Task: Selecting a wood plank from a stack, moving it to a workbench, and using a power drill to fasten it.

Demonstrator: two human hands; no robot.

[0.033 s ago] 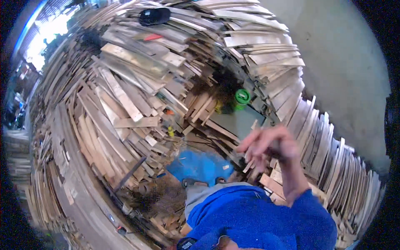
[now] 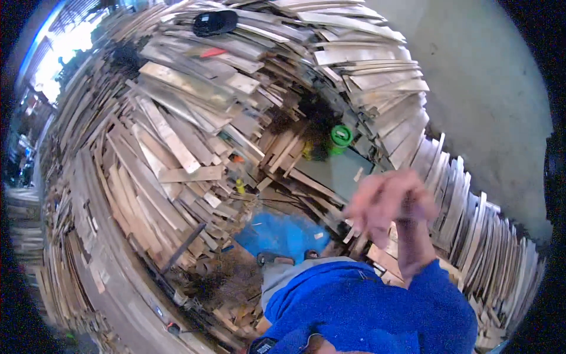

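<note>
My right hand (image 2: 392,203) is raised at the right of the middle, its forearm coming out of a blue sleeve (image 2: 436,295). Motion blurs it a little, but its loosely bent fingers look apart and I see nothing held in them. Beneath and beside it lie pale wood offcuts (image 2: 386,259). Beyond the fingers is a grey-green flat panel (image 2: 351,171), with a green round-topped container (image 2: 341,137) at its far end. My left hand is out of view.
Stacked boards (image 2: 194,88) rise at the left and far side, and more planks (image 2: 471,218) line a pale wall (image 2: 477,88). A black cap-like object (image 2: 215,23) and a red piece (image 2: 212,53) lie on the far stack. Blue sheeting (image 2: 283,233) covers ground by my feet; a yellow bottle (image 2: 240,186) stands near.
My right hand has shifted slightly right, and its fingers hang lower and more bent. The whole view has moved a little. The boards look the same.
</note>
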